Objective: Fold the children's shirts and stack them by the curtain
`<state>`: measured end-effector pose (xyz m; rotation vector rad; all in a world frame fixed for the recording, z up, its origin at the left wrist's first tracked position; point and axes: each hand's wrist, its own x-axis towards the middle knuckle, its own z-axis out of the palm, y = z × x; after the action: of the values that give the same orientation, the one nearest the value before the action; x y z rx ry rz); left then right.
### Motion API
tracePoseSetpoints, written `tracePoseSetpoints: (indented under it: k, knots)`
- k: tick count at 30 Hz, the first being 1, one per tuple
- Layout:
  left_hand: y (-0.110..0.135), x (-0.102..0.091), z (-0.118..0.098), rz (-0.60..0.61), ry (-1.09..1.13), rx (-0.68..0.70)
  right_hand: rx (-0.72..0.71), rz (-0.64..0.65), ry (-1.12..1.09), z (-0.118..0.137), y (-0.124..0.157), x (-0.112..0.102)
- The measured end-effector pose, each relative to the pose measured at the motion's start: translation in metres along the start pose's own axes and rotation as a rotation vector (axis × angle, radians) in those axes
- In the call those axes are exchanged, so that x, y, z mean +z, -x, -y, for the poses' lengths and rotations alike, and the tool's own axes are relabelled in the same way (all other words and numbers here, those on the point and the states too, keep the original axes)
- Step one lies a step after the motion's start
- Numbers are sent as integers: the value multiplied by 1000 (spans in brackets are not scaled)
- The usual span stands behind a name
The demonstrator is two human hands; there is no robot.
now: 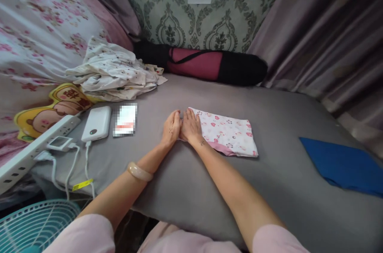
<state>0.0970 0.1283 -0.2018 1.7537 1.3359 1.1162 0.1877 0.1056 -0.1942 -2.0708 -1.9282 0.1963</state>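
Observation:
A small folded cloth (pixel 229 133), white with pink prints and a pink edge, lies flat on the grey bed sheet (pixel 185 173). My left hand (pixel 171 128) and my right hand (pixel 190 126) rest side by side at the cloth's left end. Both lie flat, palms down, with fingers stretched out and close together. The right hand's fingers press on the cloth's left edge; the left hand sits on the sheet just beside it. A pale bangle (pixel 139 171) circles my left wrist.
A heap of white printed clothes (pixel 113 71) lies at the back left. Near it are a white power bank (pixel 97 123) with cables, a card (pixel 125 120) and a yellow cartoon fan (pixel 50 111). A pink-and-black roll bag (pixel 209 63) lies against the wall. A blue folded cloth (pixel 344 165) is on the right. A teal fan grille (pixel 36 225) stands at bottom left.

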Motion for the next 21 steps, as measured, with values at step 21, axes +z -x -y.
tracePoseSetpoints:
  k: [21]
  knots:
    - [35, 56, -28, 492, -725, 503, 137, -135, 117, -92, 64, -25]
